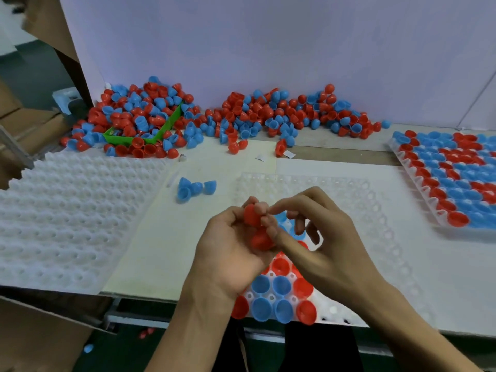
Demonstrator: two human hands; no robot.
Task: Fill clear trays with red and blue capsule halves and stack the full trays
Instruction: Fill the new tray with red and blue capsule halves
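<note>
Two hands meet over a white table (204,251) in front of a pale wall (268,44). The left hand (230,253) is curled round a few red halves (257,229), one pinched up high at its fingertips. The right hand (319,234) has loose, half-bent fingers; its thumb and first finger touch the left hand's fingers by the top red half, and I cannot tell if it grips anything.

Under the hands lies a clear tray (370,210), at 6 o'clock on the table. Its near left corner holds some red and blue halves (271,296); the other cups show white. The tray's near edge sticks out a little past the table's front edge.

At 3 o'clock sits a full tray (445,181), cut off by the picture's right side. At 9 o'clock is a stack of bare trays (69,218), reaching to the table's left edge. At 12 o'clock a big loose pile (241,116) of red and blue halves runs along the wall, and a green box (150,130) is half buried in it at 11 o'clock. Three blue halves (193,187) lie alone at 10 o'clock from the hands.

Bare table shows between the stack and the middle tray, and between that tray and the full one. Brown boxes (32,108) stand off the left edge.
</note>
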